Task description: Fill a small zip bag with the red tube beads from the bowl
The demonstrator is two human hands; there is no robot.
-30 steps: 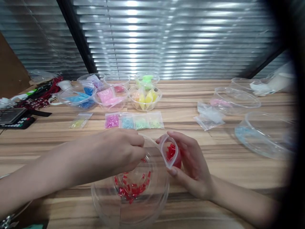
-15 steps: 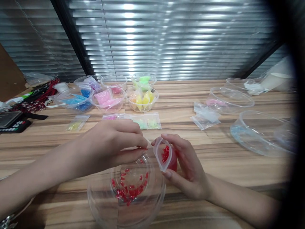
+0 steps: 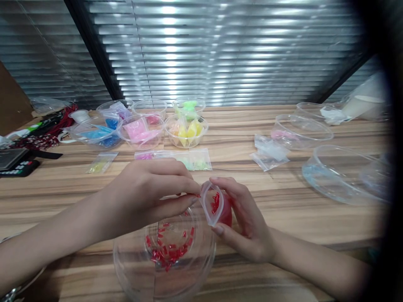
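My right hand (image 3: 244,222) holds a small clear plastic bag (image 3: 207,218) with its mouth spread apart. Small red pieces (image 3: 215,202) show inside it. Thumb and fingers of my left hand (image 3: 163,193) are pinched together at the bag's mouth, with a bit of red showing at the fingertips. Beneath my left hand stands a round clear plastic bowl (image 3: 118,268). More small red pieces (image 3: 171,253) lie scattered on its bottom, mostly heaped towards the near side. My left hand hides part of the bowl's far rim.
Clear bowls with blue bags (image 3: 100,132), pink bags (image 3: 138,131) and yellow bags (image 3: 190,131) stand at the back left. Flat little bags (image 3: 200,159) lie before them. Loose empty-looking bags (image 3: 270,151) and a large clear bowl (image 3: 333,195) are on the right.
My left fingertips have moved slightly right, up to the bag's mouth. My right hand still holds the bag open, almost unmoved.
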